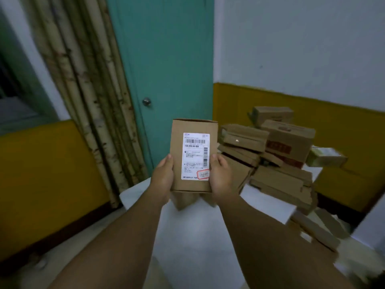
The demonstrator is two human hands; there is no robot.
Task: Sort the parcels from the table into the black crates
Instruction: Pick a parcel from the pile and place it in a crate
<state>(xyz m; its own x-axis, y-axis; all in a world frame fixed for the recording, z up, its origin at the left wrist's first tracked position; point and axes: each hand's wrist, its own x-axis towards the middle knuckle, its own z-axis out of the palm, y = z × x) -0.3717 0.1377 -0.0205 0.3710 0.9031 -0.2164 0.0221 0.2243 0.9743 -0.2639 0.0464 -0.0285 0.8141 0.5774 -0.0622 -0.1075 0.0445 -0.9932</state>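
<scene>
I hold a small brown cardboard parcel (pixel 177 155) upright above the white table (pixel 187 236), its white shipping label with barcodes and a red-framed stamp facing me. My left hand (pixel 163 176) grips its left edge and my right hand (pixel 220 176) grips its right edge, thumbs on the front face. A heap of more cardboard parcels (pixel 277 155) lies on the table to the right. No black crate is in view.
A teal door (pixel 166 69) stands straight ahead behind the table, with bamboo poles (pixel 87 90) leaning in the corner to its left. Yellow and white walls close in on both sides. Another parcel (pixel 187 200) sits on the table just below the held one.
</scene>
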